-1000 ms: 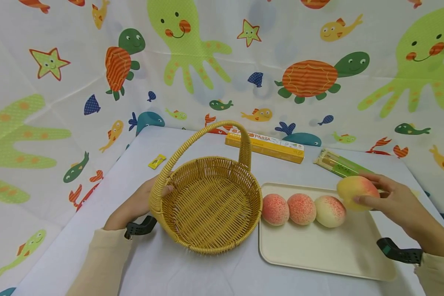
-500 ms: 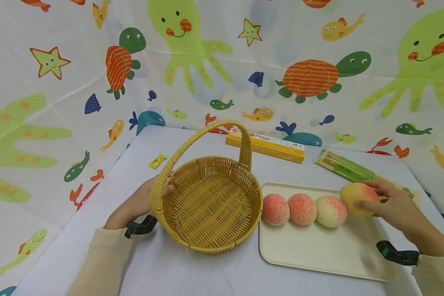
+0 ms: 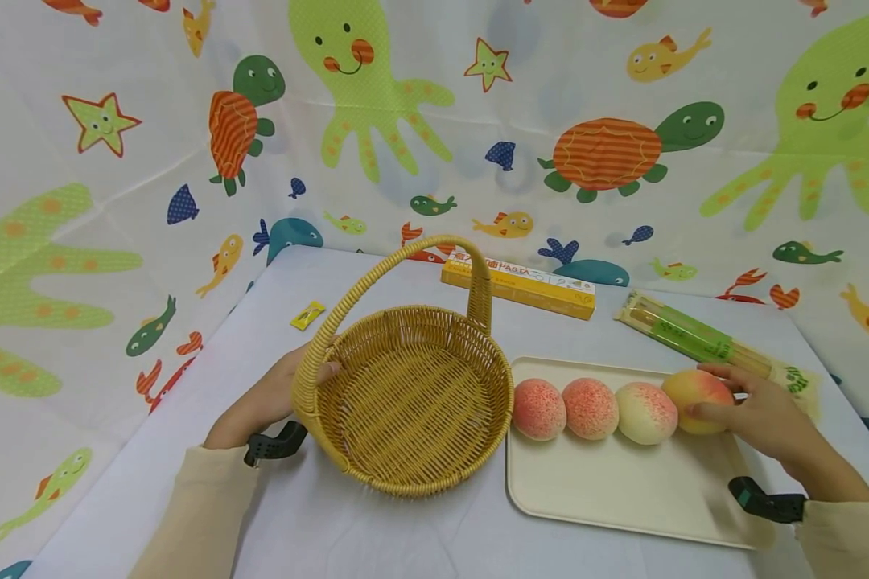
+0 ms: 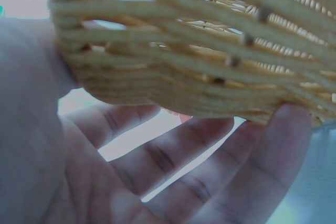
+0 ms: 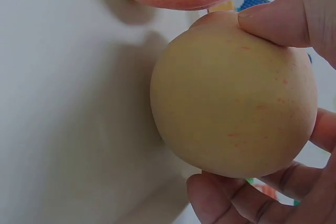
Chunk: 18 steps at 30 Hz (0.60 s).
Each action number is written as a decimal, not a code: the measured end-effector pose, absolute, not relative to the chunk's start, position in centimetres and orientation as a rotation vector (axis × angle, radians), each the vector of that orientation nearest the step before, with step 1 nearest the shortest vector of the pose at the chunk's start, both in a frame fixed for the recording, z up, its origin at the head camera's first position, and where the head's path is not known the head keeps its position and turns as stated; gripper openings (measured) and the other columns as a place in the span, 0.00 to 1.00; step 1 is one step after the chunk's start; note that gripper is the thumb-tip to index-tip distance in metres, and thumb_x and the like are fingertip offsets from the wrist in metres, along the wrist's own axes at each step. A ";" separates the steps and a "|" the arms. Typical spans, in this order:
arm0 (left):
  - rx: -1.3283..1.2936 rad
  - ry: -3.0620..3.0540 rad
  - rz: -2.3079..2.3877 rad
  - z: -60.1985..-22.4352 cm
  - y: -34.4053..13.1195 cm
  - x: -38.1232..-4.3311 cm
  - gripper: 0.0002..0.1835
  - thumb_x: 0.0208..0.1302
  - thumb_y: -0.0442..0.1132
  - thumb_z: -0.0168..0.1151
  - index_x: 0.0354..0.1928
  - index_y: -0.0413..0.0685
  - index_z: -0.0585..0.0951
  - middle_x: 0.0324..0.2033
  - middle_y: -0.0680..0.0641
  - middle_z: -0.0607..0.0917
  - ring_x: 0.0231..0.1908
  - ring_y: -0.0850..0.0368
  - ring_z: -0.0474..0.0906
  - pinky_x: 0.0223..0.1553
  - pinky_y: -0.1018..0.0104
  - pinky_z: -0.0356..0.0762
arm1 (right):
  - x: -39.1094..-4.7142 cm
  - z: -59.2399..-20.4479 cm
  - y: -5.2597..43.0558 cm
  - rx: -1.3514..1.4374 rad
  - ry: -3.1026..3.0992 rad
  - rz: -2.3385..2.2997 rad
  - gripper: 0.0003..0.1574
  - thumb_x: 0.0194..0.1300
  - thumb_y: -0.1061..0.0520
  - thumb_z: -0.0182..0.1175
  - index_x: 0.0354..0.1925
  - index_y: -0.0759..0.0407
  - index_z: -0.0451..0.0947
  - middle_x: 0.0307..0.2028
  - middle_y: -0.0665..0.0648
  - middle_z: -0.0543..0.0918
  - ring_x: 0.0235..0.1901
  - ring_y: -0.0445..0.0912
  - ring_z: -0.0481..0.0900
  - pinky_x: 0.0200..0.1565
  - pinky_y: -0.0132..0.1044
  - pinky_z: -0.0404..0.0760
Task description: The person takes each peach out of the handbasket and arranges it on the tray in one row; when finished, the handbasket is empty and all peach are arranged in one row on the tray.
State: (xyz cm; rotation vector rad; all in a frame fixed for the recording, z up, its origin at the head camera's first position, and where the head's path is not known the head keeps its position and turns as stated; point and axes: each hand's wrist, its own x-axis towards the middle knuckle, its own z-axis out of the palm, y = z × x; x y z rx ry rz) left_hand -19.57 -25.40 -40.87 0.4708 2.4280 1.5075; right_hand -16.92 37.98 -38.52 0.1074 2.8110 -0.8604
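Note:
My right hand (image 3: 768, 414) grips a yellow peach (image 3: 695, 390) with a red blush, thumb on one side and fingers round the other. This peach sits low over the far right of a cream tray (image 3: 623, 490). Beside it, three pink-and-white peaches (image 3: 591, 408) line the tray's back edge. A round wicker basket (image 3: 413, 402) with a tall arched handle stands left of the tray, tilted toward me. My left hand (image 3: 282, 390) holds its left side, the thumb over the rim. In the left wrist view, the fingers (image 4: 178, 156) spread under the woven base (image 4: 184, 61).
A yellow pasta box (image 3: 518, 285) lies behind the basket. Behind the tray is a long green-and-clear packet (image 3: 702, 338), partly overlapped by my right hand. A small yellow wrapped packet (image 3: 307, 315) lies back left. A curtain (image 3: 434, 137) printed with sea animals hangs behind the table.
My right hand has lowered the yellow peach onto the tray's right part and moved it left, close against the row of peaches. The left hand and basket have stayed in place.

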 end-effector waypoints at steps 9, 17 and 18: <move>0.463 2.426 1.513 -40.8 -25.4 -19.4 0.24 0.80 0.45 0.54 0.69 0.39 0.70 0.47 0.37 0.83 0.40 0.51 0.82 0.44 0.60 0.81 | -16.7 -38.5 37.6 0.105 2.838 -0.834 0.52 0.66 0.41 0.71 0.73 0.71 0.63 0.52 0.73 0.79 0.48 0.61 0.75 0.35 0.38 0.76; 0.456 2.429 1.513 -40.8 -25.3 -19.5 0.24 0.79 0.45 0.54 0.69 0.40 0.70 0.45 0.37 0.84 0.39 0.51 0.82 0.43 0.60 0.81 | -16.5 -38.5 37.3 0.067 2.848 -0.816 0.53 0.63 0.43 0.74 0.72 0.71 0.65 0.51 0.71 0.82 0.45 0.58 0.76 0.34 0.38 0.76; 0.454 2.431 1.512 -40.9 -25.3 -19.5 0.24 0.79 0.45 0.54 0.69 0.40 0.71 0.45 0.37 0.84 0.39 0.51 0.82 0.43 0.60 0.81 | -16.5 -38.5 37.3 0.060 2.848 -0.817 0.53 0.63 0.44 0.75 0.72 0.71 0.65 0.51 0.72 0.82 0.45 0.57 0.77 0.34 0.37 0.76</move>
